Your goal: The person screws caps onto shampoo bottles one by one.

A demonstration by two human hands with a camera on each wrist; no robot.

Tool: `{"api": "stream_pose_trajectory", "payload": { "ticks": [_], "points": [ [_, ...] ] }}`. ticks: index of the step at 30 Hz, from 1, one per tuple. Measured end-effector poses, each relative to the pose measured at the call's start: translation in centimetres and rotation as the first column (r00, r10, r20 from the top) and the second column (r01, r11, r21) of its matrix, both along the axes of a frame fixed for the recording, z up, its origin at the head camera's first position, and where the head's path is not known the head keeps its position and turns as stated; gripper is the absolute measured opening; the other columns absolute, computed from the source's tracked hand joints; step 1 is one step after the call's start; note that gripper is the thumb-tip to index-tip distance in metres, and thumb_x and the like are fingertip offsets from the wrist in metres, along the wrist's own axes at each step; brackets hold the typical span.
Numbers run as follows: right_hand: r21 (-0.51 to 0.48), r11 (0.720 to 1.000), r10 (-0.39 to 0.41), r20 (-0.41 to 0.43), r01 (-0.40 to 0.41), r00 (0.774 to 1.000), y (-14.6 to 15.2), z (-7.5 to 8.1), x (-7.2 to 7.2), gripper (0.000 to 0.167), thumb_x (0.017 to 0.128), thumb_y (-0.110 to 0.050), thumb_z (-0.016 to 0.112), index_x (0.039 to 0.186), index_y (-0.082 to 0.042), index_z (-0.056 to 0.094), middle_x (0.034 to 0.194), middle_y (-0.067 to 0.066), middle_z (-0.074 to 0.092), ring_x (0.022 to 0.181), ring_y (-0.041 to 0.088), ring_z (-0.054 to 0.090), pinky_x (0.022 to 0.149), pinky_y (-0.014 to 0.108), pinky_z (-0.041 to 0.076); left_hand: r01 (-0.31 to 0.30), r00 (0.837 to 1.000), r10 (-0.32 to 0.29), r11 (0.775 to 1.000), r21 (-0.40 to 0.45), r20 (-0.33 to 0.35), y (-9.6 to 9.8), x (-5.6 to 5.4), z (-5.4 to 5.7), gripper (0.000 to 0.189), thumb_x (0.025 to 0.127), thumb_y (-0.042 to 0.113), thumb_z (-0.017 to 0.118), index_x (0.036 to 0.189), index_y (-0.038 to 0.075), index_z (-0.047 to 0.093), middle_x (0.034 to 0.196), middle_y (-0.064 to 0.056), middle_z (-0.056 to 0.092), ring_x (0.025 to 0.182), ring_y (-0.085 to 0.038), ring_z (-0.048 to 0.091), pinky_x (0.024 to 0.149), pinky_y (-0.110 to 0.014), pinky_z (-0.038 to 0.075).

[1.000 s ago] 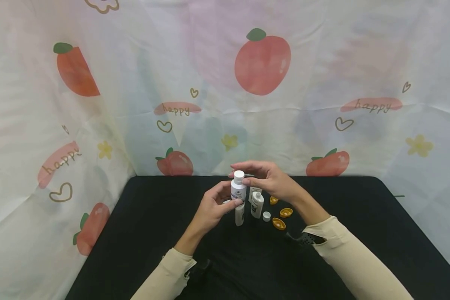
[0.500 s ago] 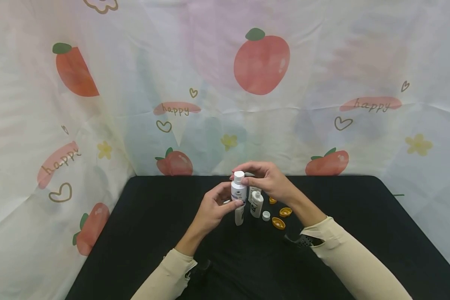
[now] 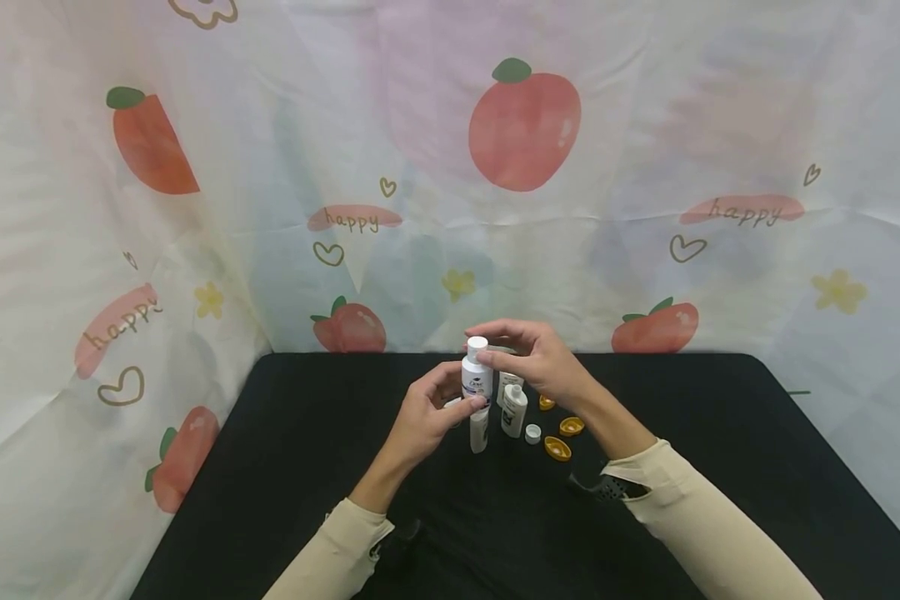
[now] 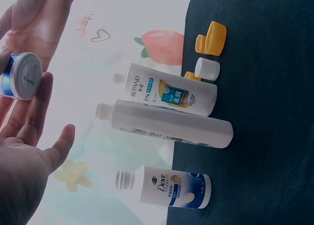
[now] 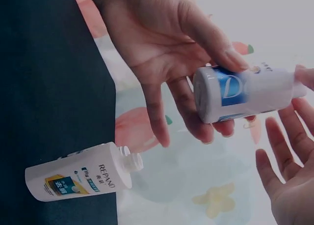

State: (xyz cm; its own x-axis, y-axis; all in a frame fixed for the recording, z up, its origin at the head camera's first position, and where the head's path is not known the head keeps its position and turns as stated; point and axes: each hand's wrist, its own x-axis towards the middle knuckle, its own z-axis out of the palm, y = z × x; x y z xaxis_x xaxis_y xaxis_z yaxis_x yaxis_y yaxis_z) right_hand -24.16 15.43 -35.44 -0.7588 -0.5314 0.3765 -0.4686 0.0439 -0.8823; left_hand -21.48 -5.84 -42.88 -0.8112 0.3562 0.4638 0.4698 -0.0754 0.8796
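Observation:
Upright above the table, a small white bottle with a blue Dove label (image 3: 477, 379) is gripped round its body by my left hand (image 3: 429, 414). My right hand (image 3: 543, 360) reaches from the other side and pinches the white cap (image 3: 477, 344) at its top. The right wrist view shows the left thumb along the body of the bottle (image 5: 235, 92) and right fingertips at the cap end. Below stand a REPAND bottle (image 4: 171, 92), a slim white bottle (image 4: 169, 124) and another Dove bottle (image 4: 174, 186), all with bare threaded necks.
A loose white cap (image 3: 533, 433) and several yellow caps (image 3: 558, 448) lie right of the standing bottles on the black tabletop (image 3: 300, 467). Behind the bottles is another one (image 3: 507, 382), partly hidden. A printed cloth (image 3: 420, 125) hangs behind the table.
My right thumb has shifted leftward across the cap, and the held bottle has risen slightly. The left hand keeps its grip, and the standing bottles have not moved.

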Motion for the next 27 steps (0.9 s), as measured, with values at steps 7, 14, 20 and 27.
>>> {"api": "stream_pose_trajectory", "payload": {
  "ticks": [7,14,20,27],
  "points": [
    [-0.015,0.998,-0.065,-0.093,0.064,0.994,-0.5,-0.3,0.2,0.021,0.094,-0.003,0.071,0.116,-0.001,0.071,0.114,0.011,0.07,0.114,0.022,0.064,0.098,0.039,0.051,-0.028,0.999,0.028,1.0,-0.004,-0.019,0.2,0.1,-0.1,0.04,0.091,0.003,0.075,0.128,0.006,0.063,0.112,-0.013,0.07,0.103,-0.018,0.067,0.096,-0.033,0.053],
    [-0.037,0.991,-0.132,-0.142,0.128,0.981,-1.0,-0.6,0.4,0.019,0.092,-0.002,0.073,0.111,-0.005,0.075,0.105,0.007,0.072,0.103,0.019,0.064,0.093,0.036,0.051,-0.11,0.992,0.109,0.994,-0.013,-0.055,0.5,0.4,-0.1,0.037,0.088,0.005,0.079,0.122,0.008,0.066,0.101,-0.01,0.072,0.093,-0.016,0.068,0.082,-0.029,0.057],
    [-0.038,0.984,-0.18,-0.133,0.177,0.975,-1.2,-0.6,0.4,0.019,0.092,-0.007,0.075,0.11,-0.012,0.077,0.106,0.005,0.073,0.104,0.019,0.064,0.089,0.033,0.052,-0.166,0.984,0.165,0.986,-0.015,-0.064,0.8,0.9,0.2,0.037,0.088,0.01,0.08,0.123,0.009,0.066,0.102,-0.009,0.073,0.094,-0.016,0.07,0.08,-0.031,0.058],
    [-0.033,0.993,-0.115,-0.118,0.112,0.986,-1.1,-0.8,0.1,0.026,0.094,-0.006,0.072,0.12,-0.008,0.072,0.12,0.012,0.07,0.116,0.02,0.063,0.1,0.035,0.05,-0.159,0.987,0.157,0.987,-0.029,-0.044,0.5,0.6,0.5,0.04,0.089,0.009,0.079,0.126,0.009,0.063,0.11,-0.008,0.071,0.101,-0.018,0.069,0.093,-0.041,0.054]
  ]
}}
